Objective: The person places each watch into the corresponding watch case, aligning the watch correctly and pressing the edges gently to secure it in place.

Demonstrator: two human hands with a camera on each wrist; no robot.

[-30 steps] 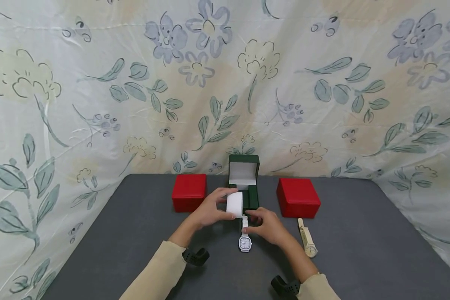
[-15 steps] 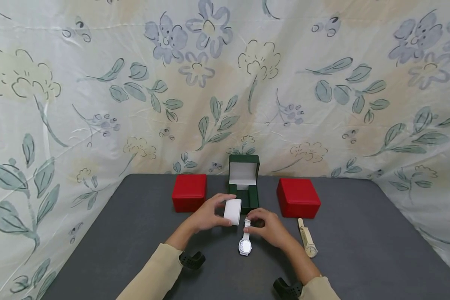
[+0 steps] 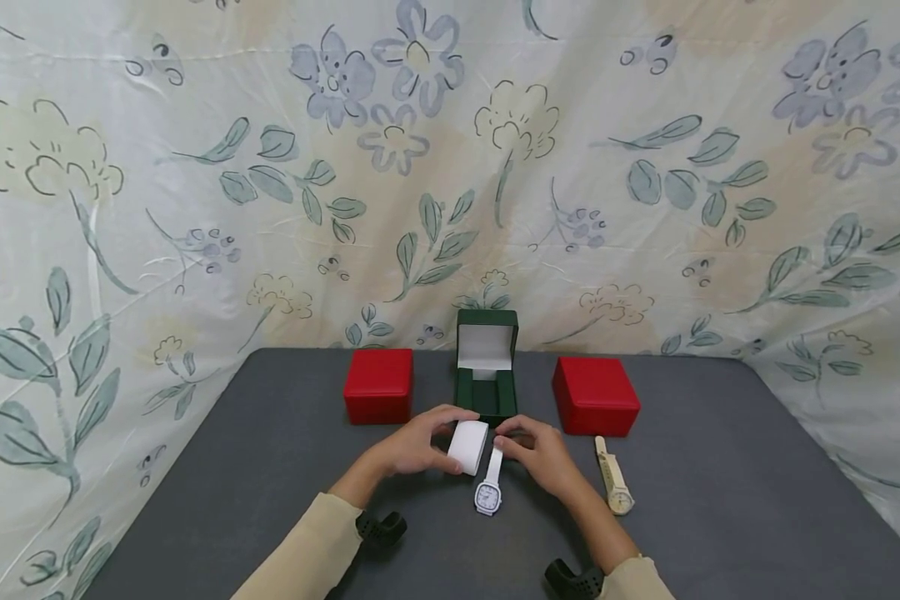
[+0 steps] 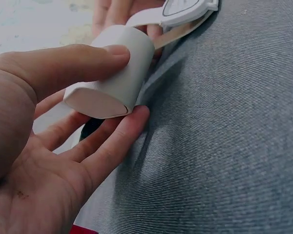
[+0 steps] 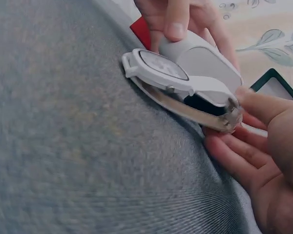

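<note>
My left hand (image 3: 417,442) grips a white watch cushion (image 3: 468,445) between thumb and fingers, low over the cloth. In the left wrist view the cushion (image 4: 118,73) shows its oval end, with the thumb on top and fingers beneath. Just right of it, my right hand (image 3: 537,450) pinches the strap end of a white wristwatch (image 3: 488,495). The right wrist view has the watch (image 5: 161,70) with its strap closed into a loop, thumb and fingers at the buckle (image 5: 230,116). An open green watch box (image 3: 485,392) stands behind both hands, its middle bare.
Red boxes stand on either side of the green one, a left red box (image 3: 378,386) and a right red box (image 3: 596,396). A cream wristwatch (image 3: 613,477) lies on the grey tabletop (image 3: 270,467) at right. A floral curtain (image 3: 420,208) hangs behind.
My left hand has drawn the white cushion toward me, away from the green box, and tilted it. The right hand has stayed by the watch strap; the watch has turned slightly.
</note>
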